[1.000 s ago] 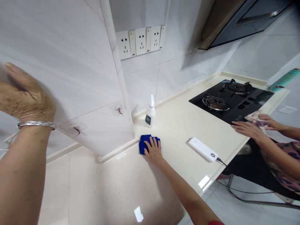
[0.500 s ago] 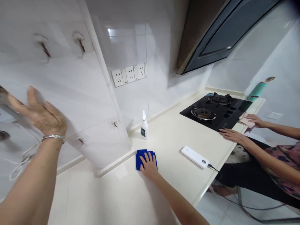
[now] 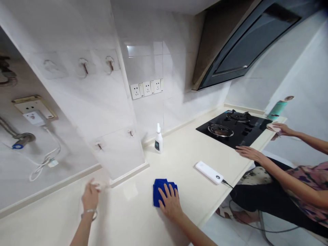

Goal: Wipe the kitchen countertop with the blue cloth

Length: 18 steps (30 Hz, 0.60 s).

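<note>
My right hand [image 3: 170, 201] lies flat with fingers spread on a folded blue cloth [image 3: 159, 189] on the cream countertop [image 3: 187, 160]. My left hand [image 3: 91, 195], with a silver bracelet on the wrist, is down near the counter by the base of the white wall corner; it is blurred by motion and its fingers do not show clearly. A small white spray bottle [image 3: 159, 139] stands near the wall behind the cloth.
A white power bank [image 3: 209, 172] with a cable lies near the counter edge. A black gas hob [image 3: 233, 127] sits at the right under a range hood. Another person's hands [image 3: 249, 153] rest by the hob, one holding a pink rag [image 3: 273, 128]. Wall sockets [image 3: 146, 89] and hooks are mounted above.
My left hand dropped from raised against the wall down to the counter near the corner. My right hand slid the blue cloth slightly toward me. The view tilted up.
</note>
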Each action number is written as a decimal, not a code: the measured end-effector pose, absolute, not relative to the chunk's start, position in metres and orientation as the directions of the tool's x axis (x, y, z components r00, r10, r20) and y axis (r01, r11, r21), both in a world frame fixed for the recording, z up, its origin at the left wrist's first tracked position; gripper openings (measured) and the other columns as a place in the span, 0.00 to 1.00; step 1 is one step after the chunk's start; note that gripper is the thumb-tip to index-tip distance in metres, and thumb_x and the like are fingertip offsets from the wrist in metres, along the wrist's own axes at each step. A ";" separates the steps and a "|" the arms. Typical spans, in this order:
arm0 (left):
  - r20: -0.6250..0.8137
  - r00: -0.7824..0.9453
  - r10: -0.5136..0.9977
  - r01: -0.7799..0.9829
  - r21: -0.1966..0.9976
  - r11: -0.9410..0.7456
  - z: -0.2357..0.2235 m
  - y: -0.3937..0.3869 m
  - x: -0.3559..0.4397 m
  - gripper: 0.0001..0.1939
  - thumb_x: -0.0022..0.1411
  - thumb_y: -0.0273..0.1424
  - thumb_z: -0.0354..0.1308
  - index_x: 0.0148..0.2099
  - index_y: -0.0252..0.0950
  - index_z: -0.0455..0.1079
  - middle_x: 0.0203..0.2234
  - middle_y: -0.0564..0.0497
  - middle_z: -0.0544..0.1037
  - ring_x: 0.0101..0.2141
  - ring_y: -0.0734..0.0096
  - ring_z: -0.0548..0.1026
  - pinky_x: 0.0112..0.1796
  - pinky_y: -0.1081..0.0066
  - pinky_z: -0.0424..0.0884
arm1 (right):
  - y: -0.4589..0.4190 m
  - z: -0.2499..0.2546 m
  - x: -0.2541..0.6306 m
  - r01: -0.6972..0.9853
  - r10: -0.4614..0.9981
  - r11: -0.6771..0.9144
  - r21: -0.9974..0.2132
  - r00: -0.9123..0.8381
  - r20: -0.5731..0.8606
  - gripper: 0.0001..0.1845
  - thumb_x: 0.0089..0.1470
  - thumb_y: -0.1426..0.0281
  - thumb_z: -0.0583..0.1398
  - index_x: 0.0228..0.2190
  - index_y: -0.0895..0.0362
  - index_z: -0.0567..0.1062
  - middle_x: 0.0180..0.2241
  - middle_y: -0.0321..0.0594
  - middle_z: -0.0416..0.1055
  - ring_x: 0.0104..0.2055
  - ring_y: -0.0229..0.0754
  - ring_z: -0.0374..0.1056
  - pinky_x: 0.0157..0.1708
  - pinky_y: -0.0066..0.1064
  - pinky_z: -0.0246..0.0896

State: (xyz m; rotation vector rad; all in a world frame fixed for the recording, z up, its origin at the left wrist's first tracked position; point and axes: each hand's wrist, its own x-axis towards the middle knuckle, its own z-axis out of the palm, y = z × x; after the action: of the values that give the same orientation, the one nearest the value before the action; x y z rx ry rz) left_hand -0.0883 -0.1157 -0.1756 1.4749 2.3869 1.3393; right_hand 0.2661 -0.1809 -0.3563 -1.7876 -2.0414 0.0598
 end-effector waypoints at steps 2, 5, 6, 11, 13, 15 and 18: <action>-0.028 -0.328 0.944 0.691 0.674 0.260 -0.221 -0.139 -0.094 0.15 0.59 0.31 0.44 0.44 0.40 0.70 0.22 0.55 0.77 0.22 0.65 0.75 0.31 0.66 0.73 | -0.205 -0.368 0.264 0.943 0.951 0.178 -0.280 -0.093 0.294 0.33 0.58 0.56 0.54 0.64 0.41 0.56 0.67 0.42 0.51 0.67 0.64 0.49 0.61 0.60 0.43; -0.214 -0.194 0.957 0.703 0.650 0.288 -0.270 -0.165 -0.095 0.18 0.60 0.32 0.41 0.43 0.39 0.71 0.22 0.56 0.77 0.18 0.70 0.72 0.30 0.69 0.71 | -0.233 -0.379 0.263 0.952 0.936 0.213 -0.222 -0.134 0.324 0.35 0.59 0.60 0.54 0.65 0.40 0.51 0.68 0.41 0.49 0.67 0.63 0.49 0.61 0.60 0.44; -0.214 -0.190 0.958 0.704 0.650 0.285 -0.281 -0.172 -0.094 0.19 0.60 0.32 0.41 0.45 0.39 0.71 0.23 0.55 0.77 0.18 0.71 0.72 0.30 0.70 0.71 | -0.239 -0.379 0.263 0.953 0.931 0.224 -0.204 -0.147 0.334 0.35 0.59 0.61 0.53 0.65 0.39 0.49 0.68 0.40 0.48 0.67 0.62 0.49 0.62 0.60 0.44; -0.186 -0.312 0.932 0.652 0.671 0.352 -0.303 -0.189 -0.091 0.22 0.63 0.37 0.40 0.53 0.41 0.69 0.32 0.55 0.80 0.25 0.73 0.75 0.34 0.71 0.69 | -0.250 -0.367 0.266 0.958 0.929 0.239 -0.158 -0.178 0.325 0.34 0.61 0.62 0.52 0.66 0.40 0.47 0.69 0.39 0.44 0.69 0.59 0.46 0.63 0.58 0.44; -0.203 -0.353 0.913 0.589 0.710 0.385 -0.307 -0.190 -0.093 0.22 0.63 0.37 0.41 0.53 0.41 0.69 0.34 0.54 0.81 0.26 0.73 0.76 0.35 0.70 0.69 | -0.250 -0.363 0.267 0.958 0.932 0.243 -0.150 -0.189 0.309 0.33 0.62 0.61 0.51 0.66 0.40 0.48 0.69 0.39 0.44 0.69 0.58 0.45 0.63 0.57 0.45; -0.213 -0.365 0.906 0.541 0.743 0.393 -0.310 -0.190 -0.095 0.21 0.62 0.37 0.42 0.52 0.41 0.69 0.35 0.54 0.81 0.24 0.73 0.75 0.35 0.70 0.70 | -0.249 -0.361 0.268 0.957 0.935 0.250 -0.145 -0.200 0.292 0.32 0.63 0.60 0.50 0.66 0.40 0.48 0.69 0.39 0.44 0.69 0.57 0.45 0.63 0.56 0.45; -0.224 -0.369 0.902 0.528 0.748 0.402 -0.312 -0.187 -0.097 0.20 0.62 0.37 0.43 0.51 0.42 0.70 0.35 0.55 0.81 0.24 0.73 0.76 0.34 0.69 0.69 | -0.247 -0.361 0.270 0.954 0.938 0.265 -0.143 -0.220 0.270 0.32 0.63 0.59 0.49 0.66 0.42 0.48 0.69 0.39 0.44 0.70 0.56 0.44 0.63 0.56 0.45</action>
State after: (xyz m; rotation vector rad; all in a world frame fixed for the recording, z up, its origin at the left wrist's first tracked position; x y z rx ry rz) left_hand -0.0972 -0.1870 -0.3119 1.2143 2.0346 0.7690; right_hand 0.2698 -0.2472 -0.3608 -1.7384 -2.2393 -0.0756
